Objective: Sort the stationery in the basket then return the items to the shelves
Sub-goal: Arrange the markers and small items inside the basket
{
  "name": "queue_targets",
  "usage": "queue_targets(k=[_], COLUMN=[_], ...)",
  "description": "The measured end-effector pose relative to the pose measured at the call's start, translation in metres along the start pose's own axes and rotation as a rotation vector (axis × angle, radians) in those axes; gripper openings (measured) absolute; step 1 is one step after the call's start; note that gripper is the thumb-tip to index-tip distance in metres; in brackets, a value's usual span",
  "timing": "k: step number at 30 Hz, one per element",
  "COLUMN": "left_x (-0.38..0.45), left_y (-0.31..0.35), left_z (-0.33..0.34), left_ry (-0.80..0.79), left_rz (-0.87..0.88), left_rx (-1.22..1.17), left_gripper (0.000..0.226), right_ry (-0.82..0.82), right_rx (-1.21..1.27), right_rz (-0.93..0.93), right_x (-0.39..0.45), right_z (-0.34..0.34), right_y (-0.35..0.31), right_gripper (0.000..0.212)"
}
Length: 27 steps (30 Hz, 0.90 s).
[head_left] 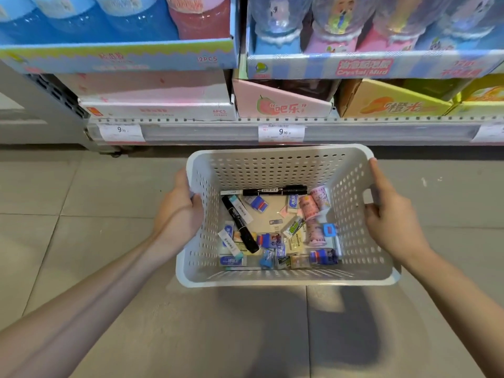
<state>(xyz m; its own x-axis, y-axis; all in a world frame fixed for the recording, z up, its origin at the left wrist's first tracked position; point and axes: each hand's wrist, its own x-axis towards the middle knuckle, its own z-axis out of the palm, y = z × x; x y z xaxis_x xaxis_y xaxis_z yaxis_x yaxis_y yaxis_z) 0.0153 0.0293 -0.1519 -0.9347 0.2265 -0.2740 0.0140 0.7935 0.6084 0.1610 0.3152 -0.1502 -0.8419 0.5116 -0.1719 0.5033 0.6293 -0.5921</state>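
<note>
A white perforated plastic basket [272, 165] hangs above the tiled floor, carried between both hands. My left hand [181, 211] grips its left wall, fingers curled over the edge. My right hand [390, 214] grips the right wall at the handle cut-out. Inside lie two black markers, one along the far wall [275, 191] and one slanted at the left [240, 225]. Around them are several small boxed erasers [231, 242], pink rolls [309, 205] and blue sharpeners [328, 230].
A low shop shelf [272, 120] runs across the top, with price tags [281, 132] on its rail. On it stand display boxes: blue and pink bottles above, a pink carton [281, 105] and an orange-yellow carton [390, 105] below. Grey floor tiles lie underneath the basket.
</note>
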Motion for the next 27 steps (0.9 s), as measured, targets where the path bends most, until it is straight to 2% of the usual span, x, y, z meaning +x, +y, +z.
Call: queue_targets(k=[10, 13, 15, 17, 20, 23, 27], left_x=[-0.010, -0.009, -0.008, -0.007, -0.007, -0.009, -0.008], left_y=[0.011, 0.010, 0.007, 0.005, 0.004, 0.005, 0.006], left_z=[0.016, 0.018, 0.019, 0.022, 0.023, 0.022, 0.023], left_ry=[0.032, 0.035, 0.039, 0.041, 0.050, 0.066, 0.072], left_rz=[0.042, 0.045, 0.051, 0.060, 0.056, 0.069, 0.067], left_rx=[0.036, 0.035, 0.020, 0.015, 0.036, 0.070, 0.078], left_gripper=[0.013, 0.012, 0.010, 0.009, 0.011, 0.012, 0.019], right_ry=[0.044, 0.241, 0.284, 0.227, 0.025, -0.167, -0.286], right_rx=[-0.012, -0.243, -0.280, -0.214, -0.234, -0.336, -0.509], right_rz=[0.021, -0.159, -0.298, -0.394, -0.488, -0.585, -0.583], right_x=[-0.007, -0.007, -0.006, 0.002, 0.019, 0.035, 0.048], right_z=[-0.008, -0.010, -0.008, 0.001, 0.030, 0.059, 0.086], right_y=[0.014, 0.005, -0.007, -0.021, -0.036, -0.043, -0.046], right_gripper=[0.076, 0.067, 0.057, 0.042, 0.028, 0.032, 0.040])
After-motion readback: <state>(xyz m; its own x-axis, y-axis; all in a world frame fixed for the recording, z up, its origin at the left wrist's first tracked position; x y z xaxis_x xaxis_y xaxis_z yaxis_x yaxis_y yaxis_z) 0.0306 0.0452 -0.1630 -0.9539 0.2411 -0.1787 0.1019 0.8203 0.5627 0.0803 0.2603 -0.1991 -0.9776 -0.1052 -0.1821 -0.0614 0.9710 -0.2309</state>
